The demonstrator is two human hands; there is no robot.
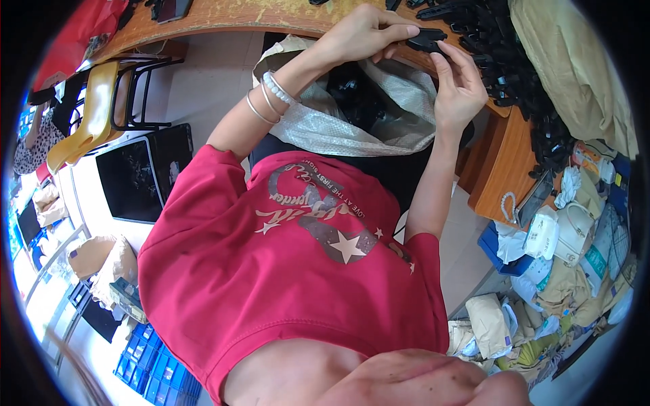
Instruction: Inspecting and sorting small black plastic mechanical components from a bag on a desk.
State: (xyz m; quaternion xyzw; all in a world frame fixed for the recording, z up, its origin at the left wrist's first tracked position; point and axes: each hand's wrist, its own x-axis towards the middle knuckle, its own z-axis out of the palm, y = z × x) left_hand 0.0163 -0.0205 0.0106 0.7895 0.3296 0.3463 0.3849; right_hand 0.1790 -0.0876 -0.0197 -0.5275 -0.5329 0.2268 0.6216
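Note:
Both hands meet over the table's near edge, around a small black plastic part (426, 40). My left hand (369, 32) pinches its left side between thumb and fingers. From the right, the thumb and fingertips of my right hand (460, 84) grip its lower right end. The part's exact kind cannot be made out. Below the hands, an open white woven sack (325, 125) rests at my lap, with dark black items (355, 95) inside. A long pile of similar black parts (484, 40) lies on the table just right of my hands.
The worn wooden table (271, 15) curves along the top. A tan sack (572, 61) lies beyond the pile. Bags and a blue bin (497, 250) crowd the right. At left stand a yellow chair (91, 111), a black-topped box (128, 179) and blue crates (152, 365); another person (37, 145) is farther off.

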